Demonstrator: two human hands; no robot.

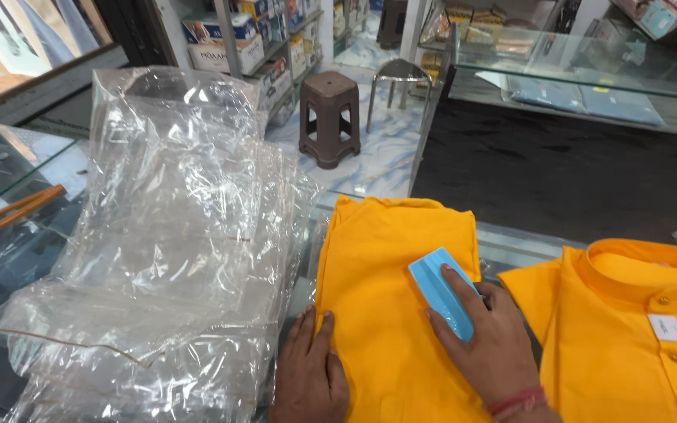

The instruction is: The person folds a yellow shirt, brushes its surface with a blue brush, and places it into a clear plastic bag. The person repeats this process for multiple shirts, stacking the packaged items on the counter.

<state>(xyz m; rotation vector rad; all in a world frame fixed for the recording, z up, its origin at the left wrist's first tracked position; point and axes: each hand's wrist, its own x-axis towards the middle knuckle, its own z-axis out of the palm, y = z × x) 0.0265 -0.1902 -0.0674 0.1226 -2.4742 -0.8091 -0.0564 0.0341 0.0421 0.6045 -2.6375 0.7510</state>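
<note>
Our right-hand fingers (464, 294) wrap a light blue block (442, 291), the forefinger stretched along its top, pressing it onto the folded orange garment (389, 313). Our right hand (489, 345) comes in from the lower right, a red thread at its wrist. Our left hand (311, 372) lies flat, released and holding nothing, its fingertips on the garment's left edge just beside the stack of clear plastic bags (166, 251). The block sits near the garment's right edge, at about mid-height of the fold. To the right, close by, lies a second orange shirt (628, 337) with collar and buttons up. All rest on a glass counter (511, 244). Beyond the counter's far edge the floor is open, with a brown stool (329, 117) well apart.
</note>
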